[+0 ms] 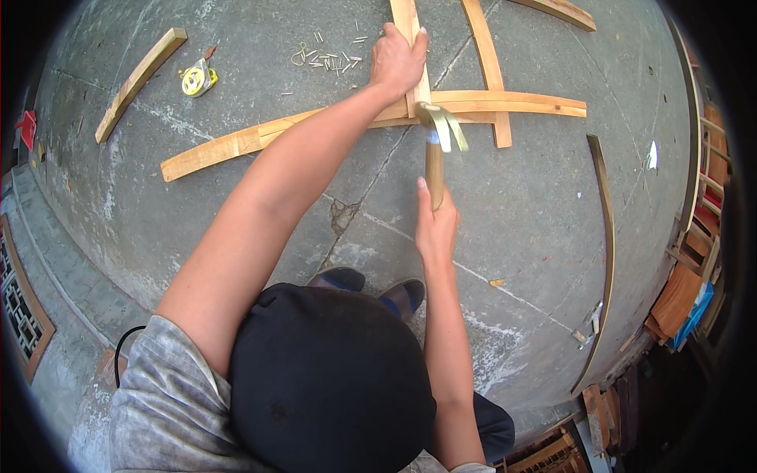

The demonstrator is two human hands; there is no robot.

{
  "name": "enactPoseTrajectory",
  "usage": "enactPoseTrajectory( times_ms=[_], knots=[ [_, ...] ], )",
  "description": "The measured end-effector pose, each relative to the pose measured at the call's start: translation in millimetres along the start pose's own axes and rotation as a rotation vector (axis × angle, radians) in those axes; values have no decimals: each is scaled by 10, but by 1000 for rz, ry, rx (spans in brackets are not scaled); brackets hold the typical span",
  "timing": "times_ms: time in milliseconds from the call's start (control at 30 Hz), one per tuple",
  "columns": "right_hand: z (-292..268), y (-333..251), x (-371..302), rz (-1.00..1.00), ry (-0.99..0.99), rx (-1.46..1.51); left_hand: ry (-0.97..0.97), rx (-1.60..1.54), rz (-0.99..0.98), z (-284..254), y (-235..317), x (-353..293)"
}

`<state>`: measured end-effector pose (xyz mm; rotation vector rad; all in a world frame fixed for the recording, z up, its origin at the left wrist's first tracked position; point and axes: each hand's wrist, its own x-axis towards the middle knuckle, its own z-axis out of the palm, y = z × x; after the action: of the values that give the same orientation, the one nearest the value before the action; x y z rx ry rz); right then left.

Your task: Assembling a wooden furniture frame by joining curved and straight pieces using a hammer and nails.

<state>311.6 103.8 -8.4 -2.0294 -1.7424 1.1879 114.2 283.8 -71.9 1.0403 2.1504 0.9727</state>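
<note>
My left hand [399, 60] is wrapped round a light wooden plank [404, 17] that runs away from me. The plank's near end meets long wooden strips [209, 156] lying crosswise on the floor. My right hand [438, 225] grips the wooden handle of a claw hammer [434, 165]. The hammer's metal head is over the joint where the plank and the crosswise strips meet, and its claw is slightly blurred. From this view I cannot tell whether the head touches the wood. A second plank [482, 49] crosses the strips to the right.
Loose nails [335, 63] lie scattered beyond the strips. A yellow tape measure [197, 80] and a short wooden bar [142, 83] rest at the left. On the right is a long thin strip [607, 236], with stacked timber [676, 296] farther out. The concrete floor [371, 205] is cracked.
</note>
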Motion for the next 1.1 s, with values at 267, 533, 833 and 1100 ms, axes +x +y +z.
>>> enactPoseTrajectory(
  times_ms=[267,533,833,1100],
  knots=[
    [-113,-35,-96,0,81,288,37,-7,-24,12,-14,-2],
    [-148,-48,41,136,-17,94,19,5,-10,-3,-99,-10],
    [-152,-156,-47,-170,98,251,45,19,-23,17,-43,28],
    [-209,90,-196,151,96,32,54,40,-31,66,-37,9]
  ],
)
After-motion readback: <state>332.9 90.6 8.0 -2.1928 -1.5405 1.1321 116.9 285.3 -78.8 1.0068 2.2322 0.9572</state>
